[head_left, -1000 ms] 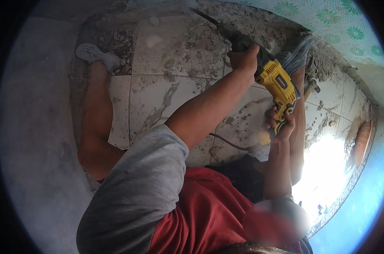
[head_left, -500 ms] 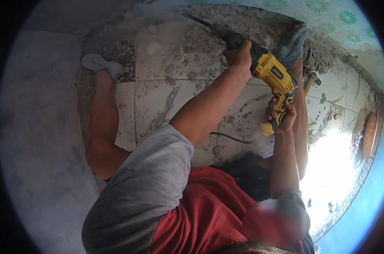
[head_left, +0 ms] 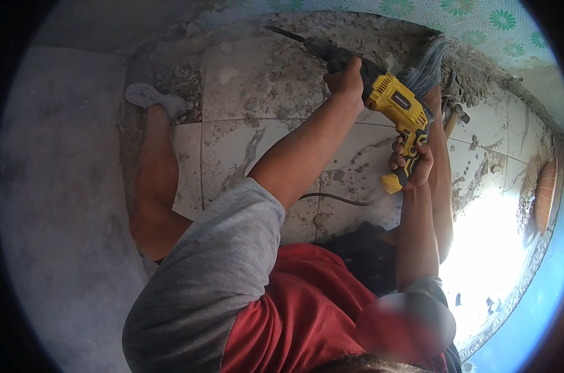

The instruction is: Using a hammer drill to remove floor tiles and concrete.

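You seem to be mid-chiselling: the yellow rotary hammer (head_left: 401,102) lies slantwise above the tiled floor (head_left: 223,146), its bit (head_left: 285,33) reaching the dusty rubble by the wall; contact is unclear. Your left hand (head_left: 346,79) wraps its front; your right hand (head_left: 417,166) grips the handle. The next move calls for firm two-handed pressure.

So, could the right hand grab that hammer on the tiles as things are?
Probably not just now: the right hand is wrapped around the back end of the yellow power tool, and the person's right leg lies between that hand and the hammer.
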The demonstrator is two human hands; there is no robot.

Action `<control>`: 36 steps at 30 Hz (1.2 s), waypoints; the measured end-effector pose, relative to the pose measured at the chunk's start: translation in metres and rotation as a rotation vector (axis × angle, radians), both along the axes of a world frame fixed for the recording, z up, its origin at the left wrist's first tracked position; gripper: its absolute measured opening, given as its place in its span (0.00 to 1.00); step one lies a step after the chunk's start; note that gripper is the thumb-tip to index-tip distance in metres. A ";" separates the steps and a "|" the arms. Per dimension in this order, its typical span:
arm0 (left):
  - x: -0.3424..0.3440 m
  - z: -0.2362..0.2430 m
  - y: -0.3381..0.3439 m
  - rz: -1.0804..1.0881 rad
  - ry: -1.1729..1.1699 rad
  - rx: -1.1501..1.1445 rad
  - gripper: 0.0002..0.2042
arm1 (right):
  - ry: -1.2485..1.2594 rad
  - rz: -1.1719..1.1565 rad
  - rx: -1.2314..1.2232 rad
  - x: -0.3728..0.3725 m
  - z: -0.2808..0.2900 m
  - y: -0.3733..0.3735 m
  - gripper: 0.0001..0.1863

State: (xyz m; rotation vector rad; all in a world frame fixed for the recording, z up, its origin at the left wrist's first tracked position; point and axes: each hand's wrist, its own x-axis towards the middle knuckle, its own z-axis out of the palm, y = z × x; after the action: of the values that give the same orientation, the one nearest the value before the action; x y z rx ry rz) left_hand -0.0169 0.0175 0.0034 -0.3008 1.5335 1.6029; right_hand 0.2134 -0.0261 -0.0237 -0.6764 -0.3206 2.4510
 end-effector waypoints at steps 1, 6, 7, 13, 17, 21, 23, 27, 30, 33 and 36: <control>-0.002 -0.003 -0.001 0.001 -0.001 -0.001 0.38 | -0.001 0.001 -0.001 -0.002 0.001 -0.001 0.21; -0.004 -0.007 -0.004 -0.009 0.005 0.020 0.38 | -0.007 -0.009 -0.030 -0.004 0.001 -0.008 0.21; -0.003 -0.007 -0.005 -0.012 0.002 0.020 0.38 | -0.010 -0.012 -0.030 -0.003 0.000 -0.007 0.21; -0.012 -0.013 -0.010 -0.047 0.018 -0.031 0.35 | -0.001 0.031 0.039 -0.007 -0.007 -0.009 0.23; -0.012 -0.008 -0.013 -0.040 0.012 0.026 0.35 | -0.001 0.029 0.016 -0.009 -0.009 -0.010 0.23; -0.008 0.004 -0.018 -0.061 -0.013 -0.037 0.38 | -0.019 0.019 0.004 -0.007 -0.010 -0.017 0.22; -0.011 -0.003 -0.018 -0.065 -0.023 -0.019 0.38 | -0.016 0.020 -0.001 -0.009 -0.008 -0.020 0.22; -0.017 -0.017 -0.017 -0.076 -0.050 0.078 0.40 | -0.046 0.007 -0.032 -0.014 -0.007 -0.020 0.22; -0.015 -0.018 -0.016 -0.073 -0.027 0.016 0.39 | -0.052 0.020 -0.001 -0.011 -0.008 -0.018 0.22; -0.011 -0.013 -0.013 -0.064 -0.022 0.024 0.38 | -0.064 0.013 0.017 -0.007 -0.008 -0.013 0.22; -0.013 -0.012 -0.013 -0.062 -0.020 0.070 0.36 | -0.068 0.017 0.018 -0.010 -0.006 -0.011 0.22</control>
State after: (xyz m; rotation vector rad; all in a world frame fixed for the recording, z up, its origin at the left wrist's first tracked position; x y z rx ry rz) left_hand -0.0299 0.0043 -0.0087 -0.2277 1.4548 1.5965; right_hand 0.2039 -0.0373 -0.0295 -0.7533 -0.3759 2.4421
